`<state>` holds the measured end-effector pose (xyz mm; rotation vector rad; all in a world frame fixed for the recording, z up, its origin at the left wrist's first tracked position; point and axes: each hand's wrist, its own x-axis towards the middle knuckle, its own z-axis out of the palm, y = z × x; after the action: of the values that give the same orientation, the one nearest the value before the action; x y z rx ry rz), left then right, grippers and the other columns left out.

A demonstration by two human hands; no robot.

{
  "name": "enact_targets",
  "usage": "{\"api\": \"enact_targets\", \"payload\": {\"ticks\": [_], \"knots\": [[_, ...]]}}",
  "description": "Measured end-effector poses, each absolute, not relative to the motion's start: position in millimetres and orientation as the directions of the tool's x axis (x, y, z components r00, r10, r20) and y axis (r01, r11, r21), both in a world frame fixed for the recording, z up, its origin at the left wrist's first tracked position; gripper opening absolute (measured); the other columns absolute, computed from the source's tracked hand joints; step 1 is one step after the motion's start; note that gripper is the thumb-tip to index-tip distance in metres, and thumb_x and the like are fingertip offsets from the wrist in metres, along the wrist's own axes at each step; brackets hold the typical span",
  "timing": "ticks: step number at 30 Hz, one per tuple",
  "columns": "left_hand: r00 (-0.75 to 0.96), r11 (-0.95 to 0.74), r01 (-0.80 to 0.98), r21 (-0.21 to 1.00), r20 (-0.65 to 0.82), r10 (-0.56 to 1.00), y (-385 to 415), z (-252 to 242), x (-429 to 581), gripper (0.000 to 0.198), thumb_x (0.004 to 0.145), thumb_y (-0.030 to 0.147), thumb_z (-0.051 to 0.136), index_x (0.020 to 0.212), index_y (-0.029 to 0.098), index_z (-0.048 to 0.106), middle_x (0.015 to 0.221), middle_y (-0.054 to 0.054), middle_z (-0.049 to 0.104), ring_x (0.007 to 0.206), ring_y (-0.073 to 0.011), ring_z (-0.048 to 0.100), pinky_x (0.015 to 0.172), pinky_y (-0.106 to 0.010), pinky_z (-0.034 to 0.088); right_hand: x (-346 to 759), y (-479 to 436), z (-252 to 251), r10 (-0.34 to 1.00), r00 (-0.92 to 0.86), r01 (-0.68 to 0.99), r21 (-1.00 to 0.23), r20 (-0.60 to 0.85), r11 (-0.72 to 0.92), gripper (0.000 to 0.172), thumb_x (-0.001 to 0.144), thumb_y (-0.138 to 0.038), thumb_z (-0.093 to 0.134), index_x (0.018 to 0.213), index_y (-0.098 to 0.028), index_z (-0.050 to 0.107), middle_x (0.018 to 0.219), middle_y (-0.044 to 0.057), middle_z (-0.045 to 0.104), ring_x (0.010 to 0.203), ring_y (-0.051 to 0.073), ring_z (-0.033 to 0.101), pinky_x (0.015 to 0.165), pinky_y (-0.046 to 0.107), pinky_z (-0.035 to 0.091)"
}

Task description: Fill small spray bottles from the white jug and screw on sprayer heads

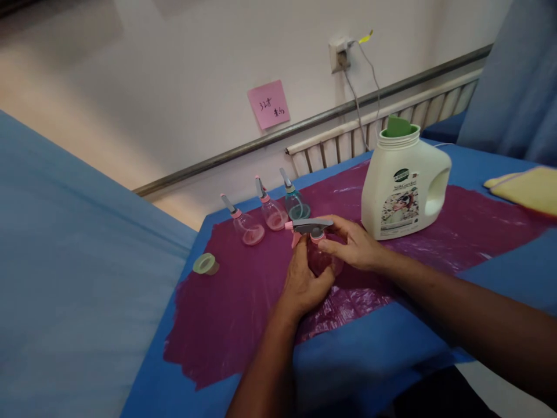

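A clear spray bottle [319, 261] with a grey and pink trigger head stands on the purple plastic sheet [243, 313], between my two hands. Around its body my left hand [304, 281] is wrapped, thumb on the near side. My right hand [354, 244] grips the pink collar under the trigger head, thumb in front and fingers behind. Part of the bottle is hidden by the hands. Behind it are two pink-collared spray bottles [251, 231] and a teal one [297, 208], each with some liquid or tint low inside. Close by on the right stands a large cream detergent jug [407, 186], uncapped.
A small translucent green cap [206, 264] lies on the sheet at the left. A folded yellow cloth [526, 188] is at the far right of the blue table [374, 342]. Blue curtains [78, 278] border the left side; a wall with a pipe [243, 152] runs behind.
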<state>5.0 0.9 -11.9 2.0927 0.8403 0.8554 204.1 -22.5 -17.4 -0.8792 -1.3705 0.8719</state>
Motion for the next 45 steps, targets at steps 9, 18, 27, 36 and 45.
{"api": "enact_targets", "payload": {"ticks": [9,18,27,36,45], "knots": [[0.589,-0.472,0.325,0.820,0.215,0.779,11.0,-30.5,-11.8,0.104,0.091,0.026,0.080,0.182,0.023,0.029,0.191,-0.019,0.034,0.178,-0.0424,0.033,0.146,-0.067,0.030,233.7,-26.2,-19.8,0.862,-0.241,0.222,-0.840,0.445,0.496,0.076,0.078,-0.025,0.100,0.151,-0.033,0.078,0.140,0.007,0.083,0.117,0.032,0.081,0.105,0.049,0.068],[0.619,-0.406,0.143,0.903,0.238,0.748,4.6,-28.8,-3.6,0.097,0.089,0.016,0.072,0.179,0.023,0.037,0.186,-0.015,0.045,0.176,-0.0381,0.039,0.148,-0.061,0.029,251.0,-32.0,-15.2,0.894,-0.379,0.258,-0.900,0.240,0.351,0.077,0.083,-0.038,0.100,0.153,-0.021,0.072,0.118,0.007,0.086,0.092,0.025,0.082,0.085,0.038,0.070],[0.300,-0.402,-0.031,0.915,0.392,0.870,18.8,-25.6,0.5,0.056,0.110,0.032,0.060,0.165,0.026,0.056,0.164,-0.017,0.067,0.142,-0.0298,0.072,0.123,-0.052,0.057,247.5,-28.6,-7.3,0.894,-0.107,0.180,-0.876,0.435,0.448,0.088,0.092,-0.032,0.089,0.171,-0.025,0.053,0.169,0.014,0.065,0.150,0.034,0.068,0.131,0.053,0.054],[0.194,-0.367,0.171,0.914,0.334,0.922,21.4,-33.4,7.2,0.051,0.102,0.026,0.071,0.153,0.023,0.068,0.153,-0.016,0.074,0.131,-0.0294,0.076,0.112,-0.047,0.062,215.3,-16.1,-22.8,0.881,-0.008,0.521,-0.750,0.473,0.407,0.079,0.088,-0.030,0.087,0.162,-0.027,0.058,0.153,0.014,0.075,0.136,0.036,0.075,0.119,0.056,0.060],[0.208,-0.388,0.263,0.883,0.341,0.917,25.5,-36.5,4.1,0.038,0.102,0.023,0.068,0.139,0.020,0.077,0.144,-0.014,0.079,0.132,-0.0290,0.076,0.117,-0.048,0.060,207.5,-12.9,-47.1,0.870,-0.035,0.656,-0.645,0.492,0.391,0.080,0.093,-0.043,0.089,0.163,-0.024,0.056,0.150,0.018,0.072,0.140,0.040,0.070,0.118,0.060,0.058]]}}
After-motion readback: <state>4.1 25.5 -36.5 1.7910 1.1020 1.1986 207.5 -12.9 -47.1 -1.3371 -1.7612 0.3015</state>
